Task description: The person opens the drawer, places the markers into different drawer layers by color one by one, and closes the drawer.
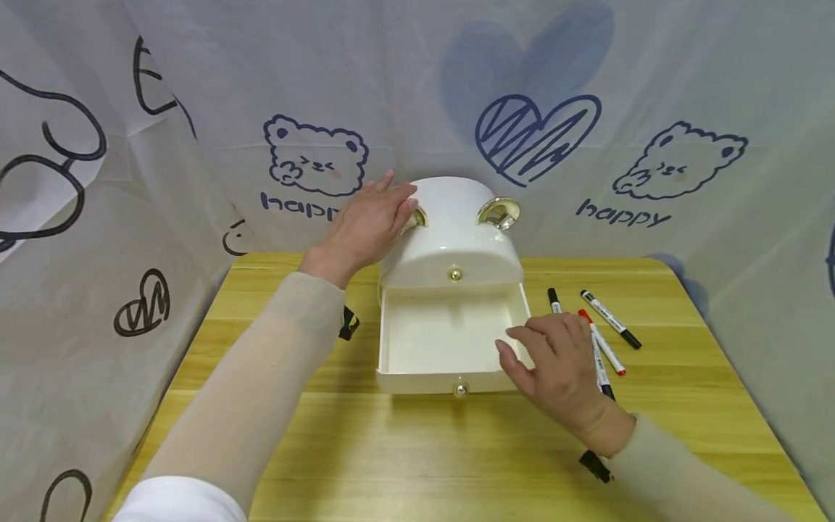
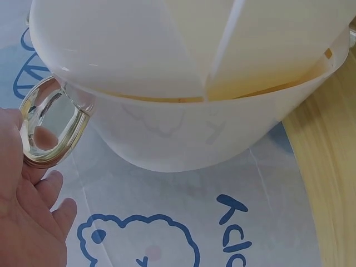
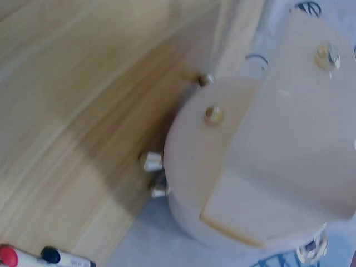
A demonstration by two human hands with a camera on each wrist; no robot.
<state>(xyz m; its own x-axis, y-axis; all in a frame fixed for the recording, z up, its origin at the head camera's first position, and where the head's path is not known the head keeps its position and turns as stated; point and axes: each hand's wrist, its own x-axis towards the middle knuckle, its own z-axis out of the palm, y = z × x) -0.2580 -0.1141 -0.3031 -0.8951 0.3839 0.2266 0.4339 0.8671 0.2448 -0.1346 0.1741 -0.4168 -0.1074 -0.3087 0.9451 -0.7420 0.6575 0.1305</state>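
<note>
Left hand (image 1: 368,225) has fingers extended at the gold ear (image 2: 68,140) of the white box (image 1: 457,225), which stands right of them; right hand (image 1: 564,370), fingers parted, loosely bent, beside the pulled-out drawer (image 1: 443,333); markers (image 1: 611,319) right of these.

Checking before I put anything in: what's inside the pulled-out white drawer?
The drawer shows only its bare floor and walls. The right hand covers its front right corner, and anything farther back, beneath the upper box, is hidden.
</note>
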